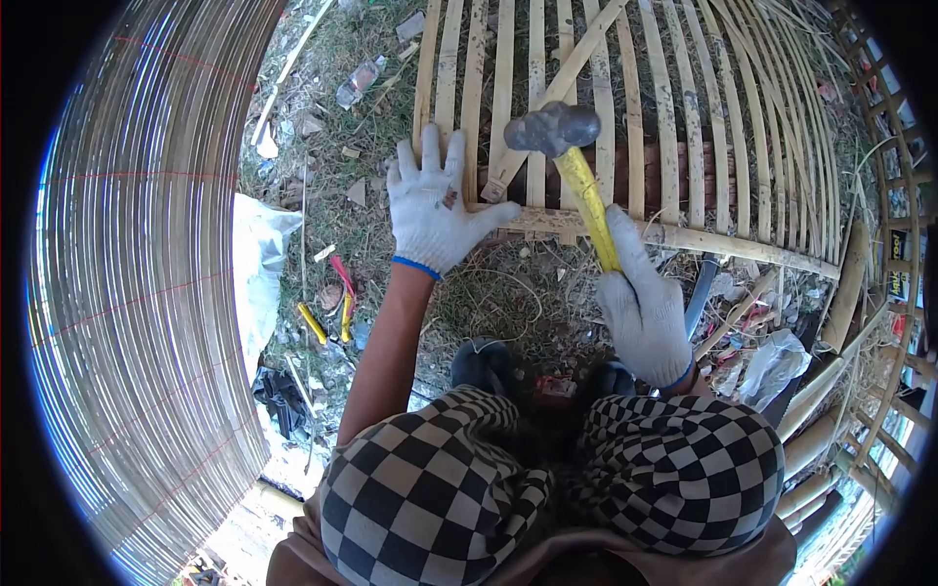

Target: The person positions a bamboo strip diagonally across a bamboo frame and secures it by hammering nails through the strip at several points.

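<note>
My right hand (645,308), in a white knit glove, is wrapped round the yellow handle of a hammer (590,200). The dark metal head of the hammer is raised over a slatted bamboo panel (669,137). My left hand (435,205), gloved too, lies flat with fingers spread at the panel's near left corner, its thumb along the bottom crosspiece (547,221). A diagonal bamboo strip (567,83) crosses the slats, its lower end just right of my left hand. Under the panel, reddish-brown blocks show partly between the slats.
A bamboo-strip screen (147,254) stands along the left. A clear plastic bottle (361,82) lies on the grass. Yellow-handled tools (313,322) lie left of my legs. A blade (701,293) lies by my right hand, with bamboo poles (816,439) further right.
</note>
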A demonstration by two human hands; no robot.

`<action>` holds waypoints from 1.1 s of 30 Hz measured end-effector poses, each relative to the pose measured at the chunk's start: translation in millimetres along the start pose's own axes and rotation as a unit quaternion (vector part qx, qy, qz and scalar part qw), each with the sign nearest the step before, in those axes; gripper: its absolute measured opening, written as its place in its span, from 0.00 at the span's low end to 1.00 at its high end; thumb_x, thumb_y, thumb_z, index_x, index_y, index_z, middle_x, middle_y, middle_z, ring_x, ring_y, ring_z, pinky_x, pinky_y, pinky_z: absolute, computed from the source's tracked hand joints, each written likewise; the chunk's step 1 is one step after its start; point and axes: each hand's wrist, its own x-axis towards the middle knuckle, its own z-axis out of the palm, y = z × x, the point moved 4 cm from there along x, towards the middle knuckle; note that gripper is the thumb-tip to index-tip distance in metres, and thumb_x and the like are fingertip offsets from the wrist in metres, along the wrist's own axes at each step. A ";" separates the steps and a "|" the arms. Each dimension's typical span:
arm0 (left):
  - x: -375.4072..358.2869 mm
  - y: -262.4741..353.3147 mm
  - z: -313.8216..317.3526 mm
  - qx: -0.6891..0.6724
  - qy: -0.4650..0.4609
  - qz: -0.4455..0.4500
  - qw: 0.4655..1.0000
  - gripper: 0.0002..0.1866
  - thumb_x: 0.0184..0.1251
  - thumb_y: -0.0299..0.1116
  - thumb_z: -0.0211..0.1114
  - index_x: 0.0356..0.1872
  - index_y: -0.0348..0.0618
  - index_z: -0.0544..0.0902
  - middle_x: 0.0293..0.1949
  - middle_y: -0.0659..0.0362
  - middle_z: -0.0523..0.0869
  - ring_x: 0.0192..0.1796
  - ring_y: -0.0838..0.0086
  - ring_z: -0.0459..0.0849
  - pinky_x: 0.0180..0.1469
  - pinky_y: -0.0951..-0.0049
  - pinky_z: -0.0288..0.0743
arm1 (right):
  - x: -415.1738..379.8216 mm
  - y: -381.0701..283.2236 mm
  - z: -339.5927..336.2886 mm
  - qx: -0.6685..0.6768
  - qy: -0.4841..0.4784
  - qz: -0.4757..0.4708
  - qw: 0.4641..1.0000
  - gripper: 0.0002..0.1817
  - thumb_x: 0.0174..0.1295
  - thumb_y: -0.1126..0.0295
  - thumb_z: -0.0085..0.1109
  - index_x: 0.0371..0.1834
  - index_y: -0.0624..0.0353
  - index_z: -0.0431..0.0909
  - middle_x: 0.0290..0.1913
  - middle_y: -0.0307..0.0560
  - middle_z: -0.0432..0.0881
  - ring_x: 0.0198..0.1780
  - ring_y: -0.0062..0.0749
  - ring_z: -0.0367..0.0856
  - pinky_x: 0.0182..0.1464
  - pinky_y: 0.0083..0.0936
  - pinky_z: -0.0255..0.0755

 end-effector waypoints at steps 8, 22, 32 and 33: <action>5.5 -2.6 -5.4 -0.011 -0.062 0.021 0.998 0.83 0.35 0.85 0.82 0.87 0.30 0.63 0.86 0.29 0.63 0.85 0.23 0.60 0.84 0.38 0.65 | 23.6 29.0 14.0 -0.043 0.009 0.012 0.999 0.35 0.83 0.75 0.55 0.92 0.46 0.65 0.30 0.56 0.84 0.29 0.36 0.87 0.40 0.35 0.83; 2.1 0.4 -5.2 0.010 -0.070 0.028 0.997 0.82 0.36 0.82 0.83 0.88 0.31 0.61 0.86 0.33 0.62 0.86 0.27 0.60 0.81 0.36 0.69 | 5.4 16.7 -3.1 -0.025 0.032 0.011 0.999 0.34 0.83 0.72 0.58 0.91 0.44 0.66 0.27 0.58 0.82 0.27 0.43 0.88 0.37 0.36 0.81; -3.4 -16.9 8.7 -0.065 -0.039 0.039 0.996 0.77 0.43 0.78 0.83 0.89 0.37 0.62 0.89 0.35 0.60 0.88 0.26 0.55 0.84 0.30 0.60 | -8.4 22.5 -1.6 -0.031 0.032 -0.032 0.999 0.35 0.79 0.78 0.49 0.91 0.55 0.66 0.29 0.43 0.81 0.31 0.22 0.78 0.37 0.26 0.78; -4.4 -13.2 1.5 -0.078 -0.032 0.022 0.996 0.68 0.47 0.73 0.84 0.87 0.45 0.69 0.88 0.39 0.65 0.88 0.27 0.58 0.85 0.31 0.59 | -7.5 25.7 2.6 -0.037 0.049 -0.043 0.997 0.36 0.78 0.79 0.50 0.90 0.55 0.66 0.29 0.44 0.80 0.30 0.22 0.78 0.37 0.26 0.78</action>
